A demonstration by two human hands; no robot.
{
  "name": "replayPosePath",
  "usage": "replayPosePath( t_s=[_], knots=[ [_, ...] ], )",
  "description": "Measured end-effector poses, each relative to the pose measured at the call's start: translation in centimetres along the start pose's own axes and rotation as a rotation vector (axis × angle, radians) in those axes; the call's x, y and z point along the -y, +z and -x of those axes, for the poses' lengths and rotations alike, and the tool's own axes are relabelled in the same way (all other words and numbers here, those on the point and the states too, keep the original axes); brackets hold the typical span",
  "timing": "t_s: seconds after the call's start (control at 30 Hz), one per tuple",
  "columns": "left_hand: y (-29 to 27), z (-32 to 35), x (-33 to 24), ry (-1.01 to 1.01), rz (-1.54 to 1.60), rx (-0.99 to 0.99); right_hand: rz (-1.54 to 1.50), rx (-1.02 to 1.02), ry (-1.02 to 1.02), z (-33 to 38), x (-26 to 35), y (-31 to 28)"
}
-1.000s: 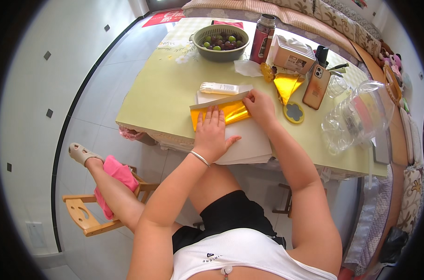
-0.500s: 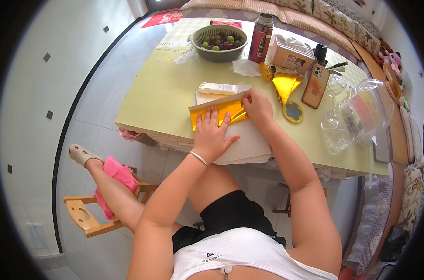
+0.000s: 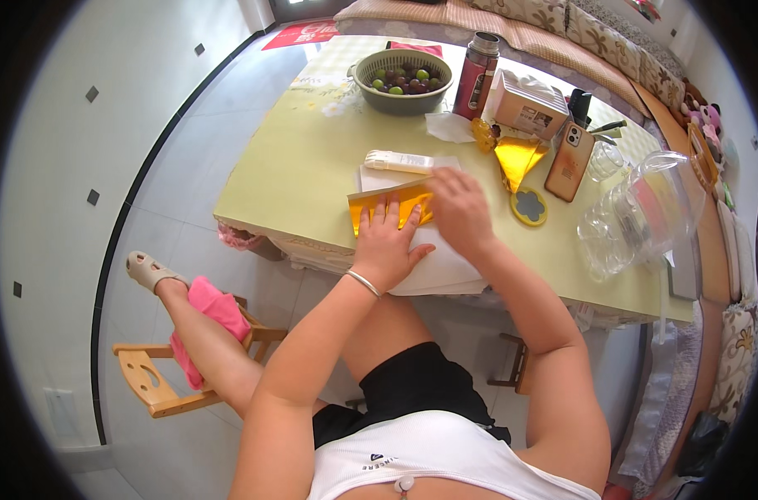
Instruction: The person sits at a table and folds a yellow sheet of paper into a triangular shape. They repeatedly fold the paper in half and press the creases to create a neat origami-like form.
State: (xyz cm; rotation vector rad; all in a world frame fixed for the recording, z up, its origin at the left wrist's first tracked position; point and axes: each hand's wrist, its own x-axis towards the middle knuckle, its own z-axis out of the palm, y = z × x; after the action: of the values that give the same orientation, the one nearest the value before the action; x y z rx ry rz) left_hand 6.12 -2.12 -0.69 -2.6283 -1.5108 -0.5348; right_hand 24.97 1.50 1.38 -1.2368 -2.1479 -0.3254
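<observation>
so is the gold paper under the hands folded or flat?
Folded: the gold paper shows a doubled top edge; left hand presses it, right hand at its right end.

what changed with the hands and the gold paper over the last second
Very little changed. The right hand slid slightly leftward along the top fold of the gold paper, pressing it, and the raised flap now lies lower. The left hand stayed flat on the paper's lower edge. The white sheets beneath, the fruit bowl, the phone and the gold cone kept their places.
</observation>
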Motion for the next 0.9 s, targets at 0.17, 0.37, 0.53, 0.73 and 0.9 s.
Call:
replayPosePath(
  t_s=[0.17,0.37,0.53,0.73,0.9],
  knots=[
    [0.7,0.2,0.6,-0.034,-0.022,0.062,-0.283,0.537,-0.078,1.7,4.2,-0.2],
    [-1.2,0.9,-0.1,-0.111,0.032,0.197,-0.107,0.657,0.028,2.8,-0.2,-1.6],
    [-0.9,3.0,1.9,-0.176,0.076,0.145,-0.081,0.672,0.129,4.1,-2.7,-2.7],
    [-2.8,2.4,3.3,-0.172,0.015,0.232,0.035,0.688,0.122,3.4,-1.4,-3.9],
    [-3.7,1.4,2.2,0.084,-0.130,-0.051,0.091,0.457,0.069,5.2,1.6,-5.7]
  ],
)
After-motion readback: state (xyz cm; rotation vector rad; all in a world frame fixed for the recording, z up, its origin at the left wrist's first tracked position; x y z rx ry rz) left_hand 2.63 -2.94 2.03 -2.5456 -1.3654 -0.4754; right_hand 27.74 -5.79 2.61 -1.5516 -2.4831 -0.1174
